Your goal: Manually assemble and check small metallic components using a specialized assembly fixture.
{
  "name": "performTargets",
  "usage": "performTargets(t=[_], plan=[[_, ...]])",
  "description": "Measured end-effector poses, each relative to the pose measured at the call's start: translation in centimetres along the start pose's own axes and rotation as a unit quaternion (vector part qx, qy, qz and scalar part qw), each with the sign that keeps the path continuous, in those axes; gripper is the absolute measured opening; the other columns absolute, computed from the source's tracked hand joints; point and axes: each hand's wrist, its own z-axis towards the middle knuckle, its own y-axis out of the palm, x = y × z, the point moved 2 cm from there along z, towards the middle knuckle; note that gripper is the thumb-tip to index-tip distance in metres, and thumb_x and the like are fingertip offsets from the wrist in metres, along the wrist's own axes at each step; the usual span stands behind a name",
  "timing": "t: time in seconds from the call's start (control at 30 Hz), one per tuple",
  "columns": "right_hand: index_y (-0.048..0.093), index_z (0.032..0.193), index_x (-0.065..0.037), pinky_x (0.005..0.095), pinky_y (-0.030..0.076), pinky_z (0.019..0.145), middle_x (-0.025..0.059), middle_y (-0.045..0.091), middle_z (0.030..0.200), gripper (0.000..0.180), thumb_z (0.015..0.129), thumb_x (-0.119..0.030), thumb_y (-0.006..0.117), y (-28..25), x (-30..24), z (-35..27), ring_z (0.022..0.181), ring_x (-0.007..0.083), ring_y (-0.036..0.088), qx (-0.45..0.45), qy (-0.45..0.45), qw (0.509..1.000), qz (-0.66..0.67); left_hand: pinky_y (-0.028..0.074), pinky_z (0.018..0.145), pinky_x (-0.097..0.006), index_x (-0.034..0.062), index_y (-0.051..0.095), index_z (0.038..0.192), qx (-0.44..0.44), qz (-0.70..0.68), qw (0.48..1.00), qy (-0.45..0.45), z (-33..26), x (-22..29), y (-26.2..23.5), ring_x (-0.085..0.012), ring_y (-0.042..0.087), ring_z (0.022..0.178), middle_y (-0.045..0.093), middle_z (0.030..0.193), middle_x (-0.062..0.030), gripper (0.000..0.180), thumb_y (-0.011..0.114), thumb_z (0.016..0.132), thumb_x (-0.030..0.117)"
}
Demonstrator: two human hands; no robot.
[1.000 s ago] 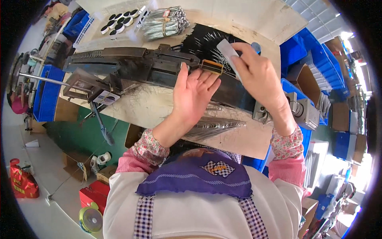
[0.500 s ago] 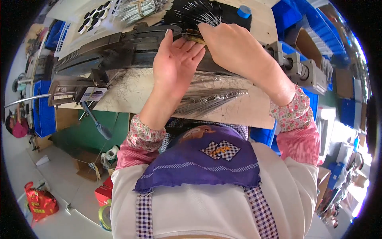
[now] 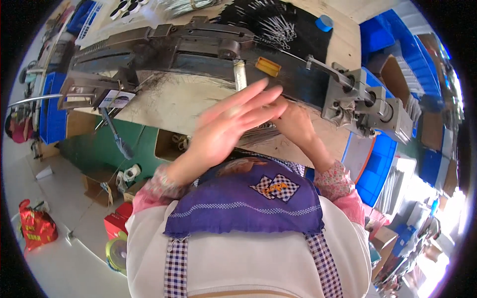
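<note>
While both hands hang over the near edge of the worktop (image 3: 164,102), the scene reads from largest to smallest like this:

- The worktop is pale and scuffed; it runs beneath and beyond both hands, carrying everything below.
- A long dark metal machine (image 3: 198,47) lies across the worktop, just beyond the fingertips of both hands, with a grey motor block (image 3: 370,107) at its end, out past the right hand.
- A fan of black wire pieces (image 3: 271,22) lies behind the machine, well away from the hands.
- The left hand (image 3: 226,129) is blurred, held flat with fingers stretched out and spread apart; its grip is empty, closing on nothing, and it hovers above the bundle.
- The right hand (image 3: 295,121) sits just to the right of the left, partly hidden under its fingertips; its fingers curl down at the bundle, but whether the grip is clamped on it cannot be told.
- A bundle of thin silvery wires (image 3: 258,133) lies on the worktop between and under the two hands, touching the right one.
- A small orange block (image 3: 268,66) sits on the machine just beyond the right hand.
- A blue tape roll (image 3: 324,22) rests far beyond the right hand.
</note>
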Motion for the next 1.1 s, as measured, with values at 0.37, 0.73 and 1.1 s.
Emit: performTargets(t=[0.37, 0.73, 1.1], plan=[[0.057, 0.100, -0.001, 0.0247, 0.047, 0.076, 0.0063, 0.058, 0.091, 0.015, 0.086, 0.002, 0.063, -9.6, -0.6, -3.6, 0.084, 0.0119, 0.057, 0.303, -0.071, 0.908, 0.281, 0.047, 0.091, -0.048, 0.0085, 0.015, 0.151, 0.671, 0.720, 0.177, -0.009, -26.2, 17.1, -17.4, -0.0437, 0.057, 0.108, 0.055, 0.125, -0.0284, 0.089, 0.067, 0.081, 0.025], [0.059, 0.089, 0.000, 0.0242, 0.045, 0.067, 0.0076, 0.061, 0.083, 0.013, 0.079, 0.006, 0.063, -14.0, -6.1, -3.7, 0.072, 0.0138, 0.058, 0.147, -0.177, 0.939, 0.257, 0.023, 0.112, -0.045, 0.0020, 0.026, 0.146, 0.069, 0.688, 0.678, 0.249, -4.8, 2.6, 1.8, -0.0366, 0.031, 0.137, 0.032, 0.148, -0.0207, 0.068, 0.061, 0.090, 0.022], [0.065, 0.102, 0.002, 0.0276, 0.048, 0.067, 0.0122, 0.063, 0.088, 0.017, 0.087, 0.001, 0.057, -15.5, -3.3, 1.6, 0.077, 0.0214, 0.062, 0.230, -0.200, 0.952, 0.000, 0.046, 0.073, -0.028, 0.0011, 0.051, 0.094, 0.088, 0.555, 0.823, 0.082, -1.4, 0.9, -3.9, -0.0130, 0.048, 0.086, 0.042, 0.108, -0.0077, 0.027, 0.038, 0.103, 0.023]])
